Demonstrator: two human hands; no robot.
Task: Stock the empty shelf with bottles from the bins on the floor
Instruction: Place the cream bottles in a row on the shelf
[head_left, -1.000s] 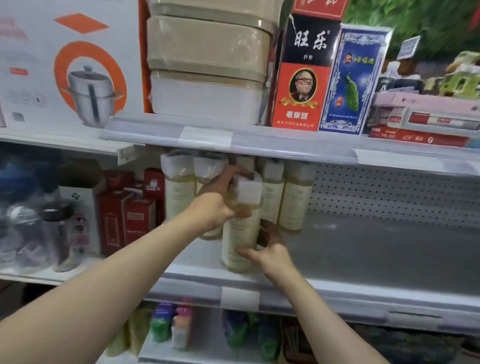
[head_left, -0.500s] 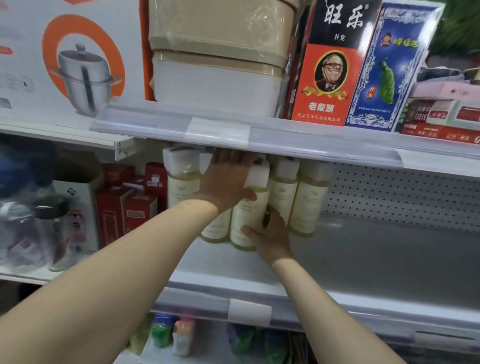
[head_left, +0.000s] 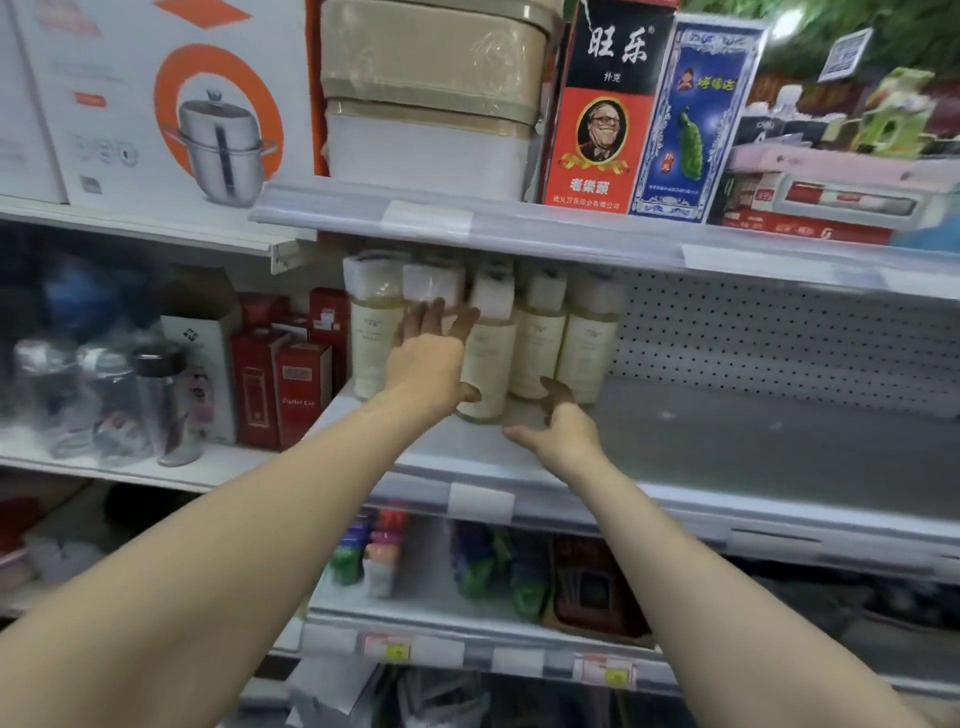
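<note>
Nearest, coloured packs (head_left: 374, 551) sat on the lower level, under the white front rail (head_left: 675, 506). Above the rail the right hand (head_left: 563, 434) hung with fingers loosely open, holding nothing, just right of the base of the front bottle (head_left: 488, 364). The left hand (head_left: 428, 364) was spread wide, thumb against that bottle's lower side. The bottle stood upright on the grey shelf (head_left: 753, 441), ahead of a row of bottles (head_left: 537, 338). Red boxes (head_left: 291, 387) stood to the left. The upper shelf (head_left: 571, 236) overhung the caps.
</note>
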